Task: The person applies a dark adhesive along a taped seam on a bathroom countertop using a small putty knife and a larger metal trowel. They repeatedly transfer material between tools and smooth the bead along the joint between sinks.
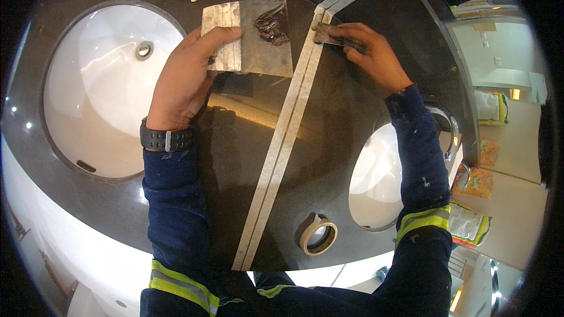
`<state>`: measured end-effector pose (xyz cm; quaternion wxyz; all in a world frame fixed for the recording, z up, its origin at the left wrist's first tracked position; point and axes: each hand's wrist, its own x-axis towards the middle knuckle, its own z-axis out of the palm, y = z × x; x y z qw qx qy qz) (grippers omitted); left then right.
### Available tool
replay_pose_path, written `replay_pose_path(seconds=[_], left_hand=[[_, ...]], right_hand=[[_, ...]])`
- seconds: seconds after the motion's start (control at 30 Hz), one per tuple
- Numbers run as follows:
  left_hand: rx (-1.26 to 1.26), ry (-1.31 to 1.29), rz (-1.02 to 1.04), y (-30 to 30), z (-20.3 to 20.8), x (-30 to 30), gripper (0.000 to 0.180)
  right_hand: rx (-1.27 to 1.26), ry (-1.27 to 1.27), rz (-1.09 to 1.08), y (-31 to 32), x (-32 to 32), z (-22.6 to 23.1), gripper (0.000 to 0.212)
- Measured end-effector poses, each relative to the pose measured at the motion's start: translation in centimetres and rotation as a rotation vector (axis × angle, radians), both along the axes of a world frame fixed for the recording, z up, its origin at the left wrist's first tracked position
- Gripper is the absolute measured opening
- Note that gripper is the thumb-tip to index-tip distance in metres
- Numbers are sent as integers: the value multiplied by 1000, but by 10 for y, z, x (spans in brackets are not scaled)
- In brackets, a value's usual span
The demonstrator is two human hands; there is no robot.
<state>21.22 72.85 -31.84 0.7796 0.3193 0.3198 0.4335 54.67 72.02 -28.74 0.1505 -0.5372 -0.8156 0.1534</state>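
Note:
My left hand (185, 82) grips a flat metal plate (252, 61) by its left side, thumb on top. Light ridged strips cross the plate's left part, and a glossy dark paste (272, 25) is smeared on its right part. In my right hand (373, 53) is a small flat scraper (338, 36), pinched between thumb and fingers. Its edge meets the taped joint close to the back of the dark countertop (235, 199). Two pale strips of masking tape (281, 158) run along that joint, leaving a thin line between them.
A white basin (106, 123) is set into the counter at left, another basin (376, 170) at right by a chrome faucet (451, 135). A tape roll (318, 236) lies near the front edge. A mirror (505, 158) at right reflects bags.

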Motion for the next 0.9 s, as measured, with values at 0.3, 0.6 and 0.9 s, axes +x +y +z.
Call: replay_pose_path(seconds=[0.3, 0.6, 0.9], left_hand=[[12, -36, -4, 2, -4, -4, 30], [24, -34, 8, 2, -5, -2, 28], [-6, -53, 0, 3, -6, -2, 32]], right_hand=[[27, -333, -1, -5, -9, 19, 39], [54, -232, -34, -23, -18, 1, 39], [1, -185, -22, -35, -23, 4, 41]])
